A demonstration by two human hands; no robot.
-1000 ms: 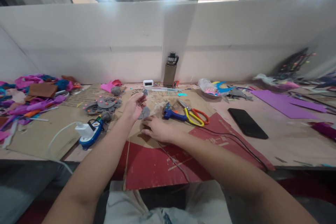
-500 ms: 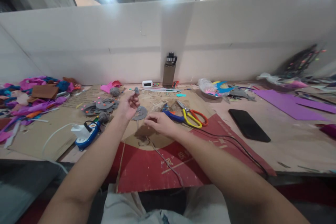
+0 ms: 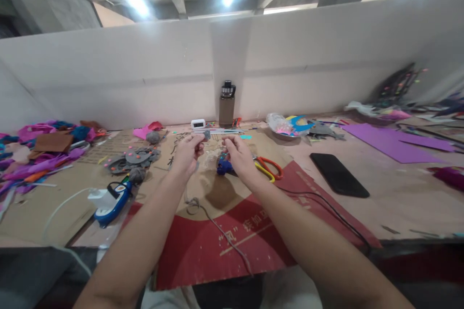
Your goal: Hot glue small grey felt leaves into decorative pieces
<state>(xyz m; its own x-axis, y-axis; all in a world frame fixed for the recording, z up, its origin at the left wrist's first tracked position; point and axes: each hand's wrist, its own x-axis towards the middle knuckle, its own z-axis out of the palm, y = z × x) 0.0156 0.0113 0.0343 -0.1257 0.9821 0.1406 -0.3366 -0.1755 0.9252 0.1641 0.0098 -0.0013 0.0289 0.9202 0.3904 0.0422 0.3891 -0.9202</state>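
Observation:
My left hand (image 3: 187, 155) is closed above the cardboard, with a small grey fuzzy ball (image 3: 207, 135) pinched between thumb and fingertips. Facing it a short gap away, my right hand (image 3: 239, 153) has its fingers drawn together; whatever they hold is too small to make out. Below the hands, a grey yarn strand (image 3: 217, 228) loops on the cardboard sheet (image 3: 192, 256) and trails toward its front edge. Partly hidden by my right hand and forearm are scissors with yellow and orange handles (image 3: 277, 168) and a blue-handled tool (image 3: 224, 166).
Grey felt pieces (image 3: 132, 159) and a blue power strip (image 3: 115, 207) lie left, beside colourful scraps (image 3: 54, 147). A bottle (image 3: 226, 108) and small white clock (image 3: 197, 124) stand at the back. Right are a phone (image 3: 339, 174), purple sheets (image 3: 391, 142) and a bowl of scraps (image 3: 288, 128).
Both hands have moved farther forward and to the right, and now face each other at similar height. The left hand still carries the grey fuzzy ball. The camera view has shifted slightly.

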